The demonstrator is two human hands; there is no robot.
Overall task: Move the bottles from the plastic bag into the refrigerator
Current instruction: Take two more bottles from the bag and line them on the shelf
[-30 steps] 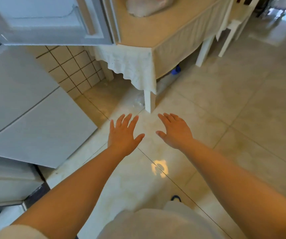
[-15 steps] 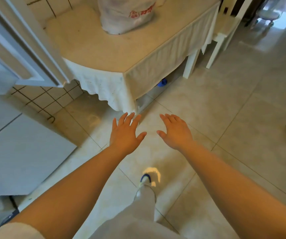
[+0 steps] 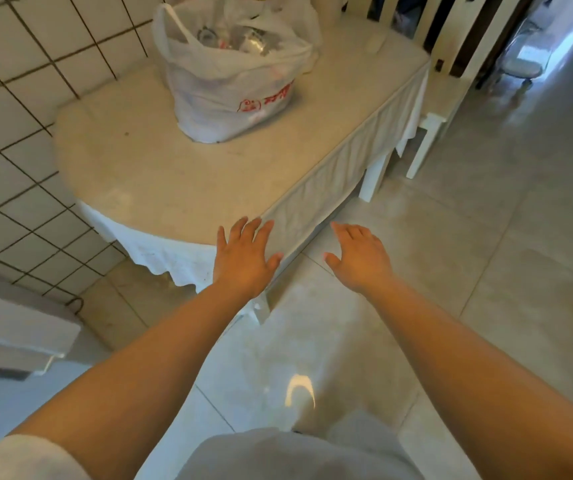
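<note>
The left hand [image 3: 243, 258] and right hand [image 3: 359, 258] are held out flat, fingers spread, nothing grasped. The plastic bag [image 3: 233, 74] of bottles is seen upright on the table [image 3: 132, 174], well ahead and slightly left; the left hand is judged nearer.

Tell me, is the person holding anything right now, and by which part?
Nothing is held. The left hand and right hand are both open and empty, short of the plastic bag.
</note>
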